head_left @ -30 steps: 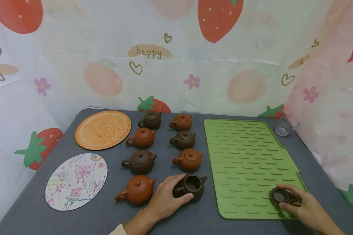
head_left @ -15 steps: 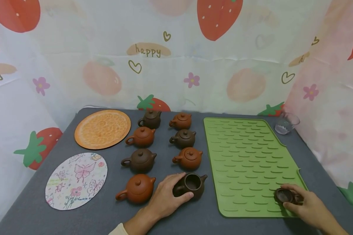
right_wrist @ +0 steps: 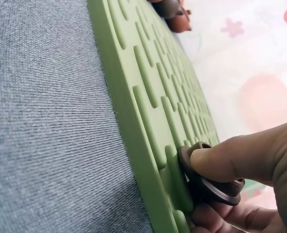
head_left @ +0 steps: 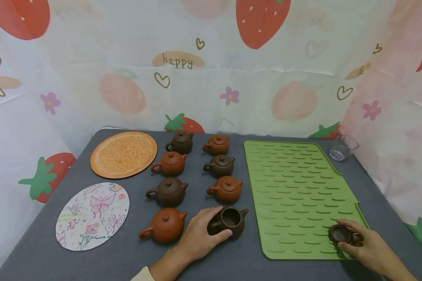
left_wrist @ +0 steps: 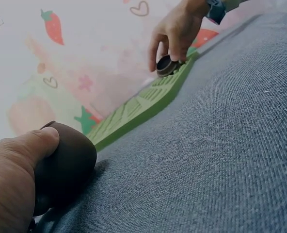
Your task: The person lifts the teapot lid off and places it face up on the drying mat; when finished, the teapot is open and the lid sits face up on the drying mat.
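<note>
My left hand (head_left: 202, 236) grips a dark brown teapot (head_left: 237, 230) by its side, thumb at the rim. The pot stands upright on the grey cloth without a lid, its round mouth open and its spout pointing right; the hand covers much of the handle side. Over the lower right of the green ridged mat (head_left: 288, 203), my right hand (head_left: 371, 248) pinches a small dark brown teapot lid (head_left: 340, 235) between thumb and fingers. The hollow underside faces up in the head view. In the right wrist view, the lid (right_wrist: 206, 184) sits close against the mat; contact is unclear.
Several lidded teapots stand in two columns, including an orange-brown one (head_left: 167, 225) beside my left hand and another (head_left: 227, 190) behind the dark pot. Two round mats, orange (head_left: 124, 155) and butterfly-patterned (head_left: 93, 216), lie left. A clear glass cup (head_left: 342, 148) stands far right.
My right hand has moved slightly to the right over the green mat with the lid, mostly in the first half second. The left hand and the teapot have stayed in place.
</note>
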Available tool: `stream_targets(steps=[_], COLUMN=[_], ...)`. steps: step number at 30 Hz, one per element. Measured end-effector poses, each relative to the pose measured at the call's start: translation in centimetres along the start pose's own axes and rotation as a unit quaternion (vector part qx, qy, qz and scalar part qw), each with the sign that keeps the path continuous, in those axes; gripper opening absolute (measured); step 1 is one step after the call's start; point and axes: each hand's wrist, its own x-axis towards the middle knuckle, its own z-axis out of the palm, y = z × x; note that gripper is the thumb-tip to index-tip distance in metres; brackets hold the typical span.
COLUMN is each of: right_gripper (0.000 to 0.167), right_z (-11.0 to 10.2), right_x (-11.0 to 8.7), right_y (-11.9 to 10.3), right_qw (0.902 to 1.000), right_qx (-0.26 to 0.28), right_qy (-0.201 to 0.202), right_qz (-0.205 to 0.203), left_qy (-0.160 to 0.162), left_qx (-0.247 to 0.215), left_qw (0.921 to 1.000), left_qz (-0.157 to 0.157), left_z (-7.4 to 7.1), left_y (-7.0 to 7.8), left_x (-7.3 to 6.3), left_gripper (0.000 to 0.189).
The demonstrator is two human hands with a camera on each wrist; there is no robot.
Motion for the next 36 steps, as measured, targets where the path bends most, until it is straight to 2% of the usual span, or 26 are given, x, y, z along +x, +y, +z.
stream_targets(steps=[8, 12, 18, 23, 27, 31, 36], right_gripper=[0.066, 0.069, 0.071, 0.066, 0.061, 0.060, 0.061], right_z=[0.1, -0.2, -1.0, -1.4, -1.4, -1.6, -1.9], right_x=[-0.1, 0.0, 0.0, -0.2, -0.2, -0.4, -0.3], right_y=[0.3, 0.0, -1.4, -3.2, -5.0, -6.9, -9.2], right_qw=[0.9996, 0.9996, 0.9975, 0.9911, 0.9803, 0.9697, 0.9633], right_qx=[-0.011, -0.010, -0.031, -0.051, -0.059, -0.061, -0.055], right_qy=[0.012, 0.024, 0.064, 0.113, 0.160, 0.186, 0.185], right_qz=[-0.023, -0.006, -0.004, -0.049, -0.099, -0.146, -0.187], left_qy=[-0.001, -0.005, 0.006, 0.033, 0.069, 0.098, 0.111], left_qx=[-0.002, -0.004, -0.007, -0.014, -0.004, 0.016, 0.028], left_qw=[1.0000, 1.0000, 0.9999, 0.9993, 0.9964, 0.9923, 0.9902], left_qz=[-0.003, -0.001, -0.004, 0.009, 0.048, 0.074, 0.079], left_z=[0.0, -0.2, -1.6, -3.9, -6.1, -7.7, -8.4], left_y=[0.1, 0.3, 1.9, 4.3, 5.5, 5.9, 5.4], left_x=[0.0, 0.2, 0.3, -0.2, -0.5, -0.6, -0.4], left_gripper=[0.070, 0.071, 0.071, 0.068, 0.068, 0.069, 0.069])
